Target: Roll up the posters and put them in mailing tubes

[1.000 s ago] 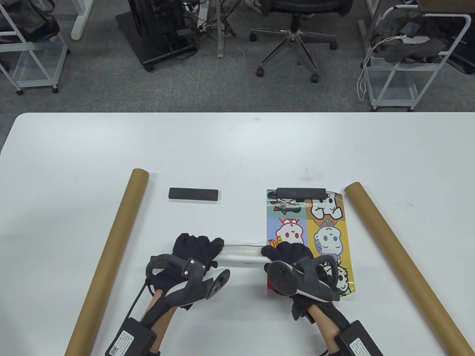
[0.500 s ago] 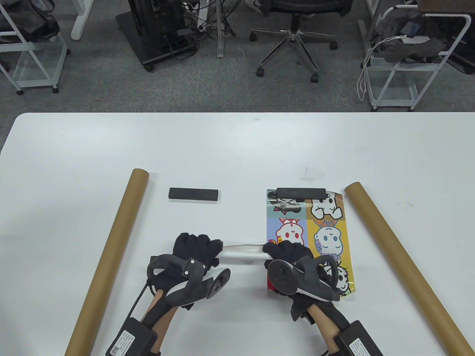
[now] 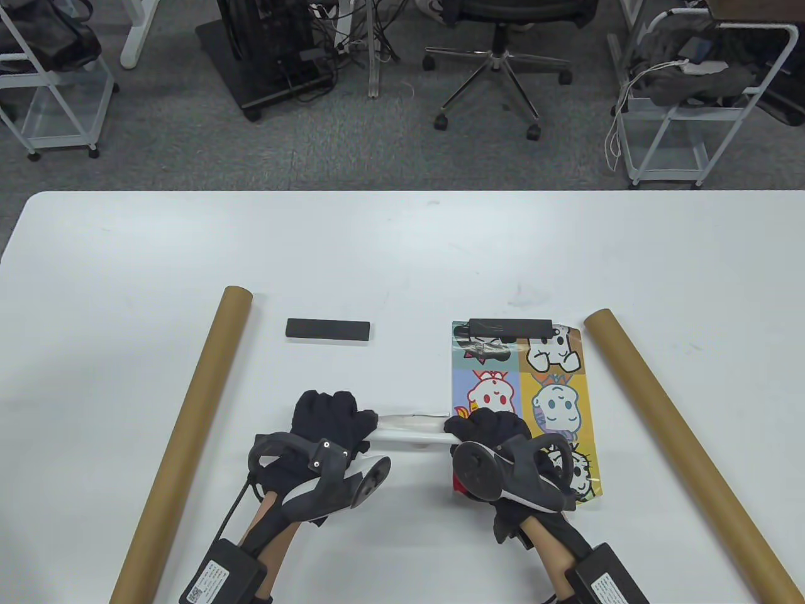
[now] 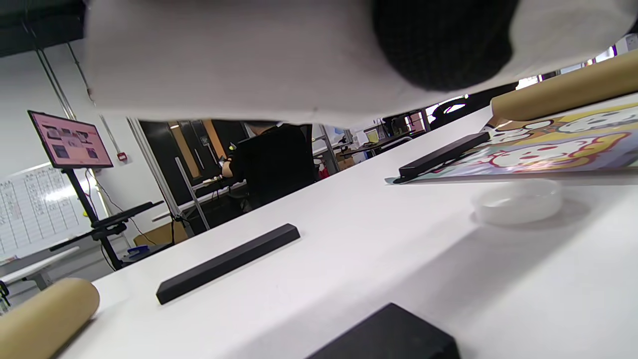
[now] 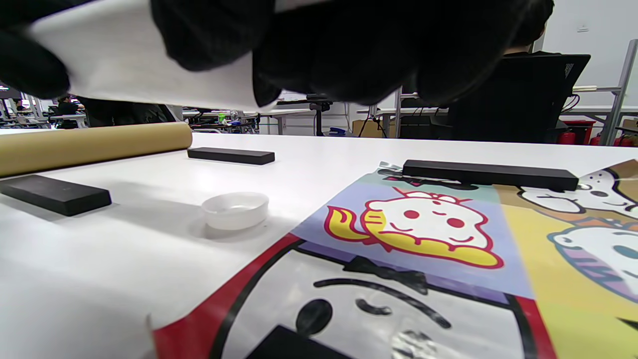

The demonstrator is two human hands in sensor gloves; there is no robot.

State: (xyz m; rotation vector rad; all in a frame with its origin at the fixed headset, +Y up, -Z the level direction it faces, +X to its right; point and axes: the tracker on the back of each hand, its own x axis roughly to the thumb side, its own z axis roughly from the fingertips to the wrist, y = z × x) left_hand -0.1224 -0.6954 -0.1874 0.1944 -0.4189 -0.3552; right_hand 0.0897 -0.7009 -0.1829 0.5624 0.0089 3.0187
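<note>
Both the left hand (image 3: 327, 418) and right hand (image 3: 490, 431) grip the rolled poster (image 3: 412, 430) between them, with a mailing tube (image 3: 188, 434) lying outside each hand, their contents unseen.

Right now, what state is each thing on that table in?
rolled poster: rolled up, held off the table by both hands
left hand: grips one end
right hand: grips the other
flat poster: unrolled, black bar on its far edge
left tube: lying flat
right tube: lying flat
white cap: loose on table
</note>
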